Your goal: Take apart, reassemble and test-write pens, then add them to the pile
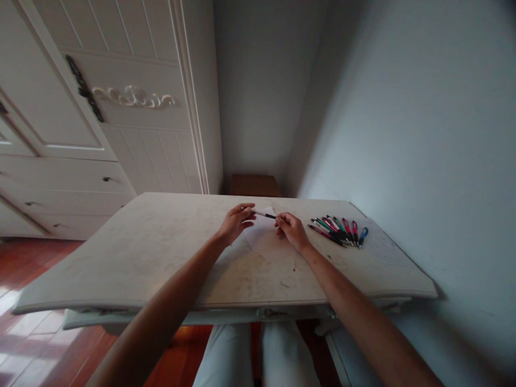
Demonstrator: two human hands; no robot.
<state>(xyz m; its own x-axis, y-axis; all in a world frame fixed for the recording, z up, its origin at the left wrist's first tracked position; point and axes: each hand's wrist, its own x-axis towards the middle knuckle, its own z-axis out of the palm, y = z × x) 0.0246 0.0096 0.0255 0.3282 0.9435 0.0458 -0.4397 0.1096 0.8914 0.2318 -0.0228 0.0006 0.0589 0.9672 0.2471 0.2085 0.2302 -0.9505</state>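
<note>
A slim pen [265, 214], pale along most of its length with a dark section toward the right, is stretched between my two hands above the table. My left hand [237, 221] pinches its left end between thumb and fingers. On the right end, the fingertips of my right hand [291, 228] are closed. Beneath both hands lies a white sheet of paper [262, 239], partly covered by them. To the right of my right hand, several pens [341, 231] in pink, green, black and blue lie fanned out on the table.
The worn white table [161, 242] reaches from a white cabinet [157, 97] on the left to the wall [423, 134] on the right. Another paper sheet [382, 244] lies near the table's right edge. Behind the table stands a brown box-like piece [255, 185].
</note>
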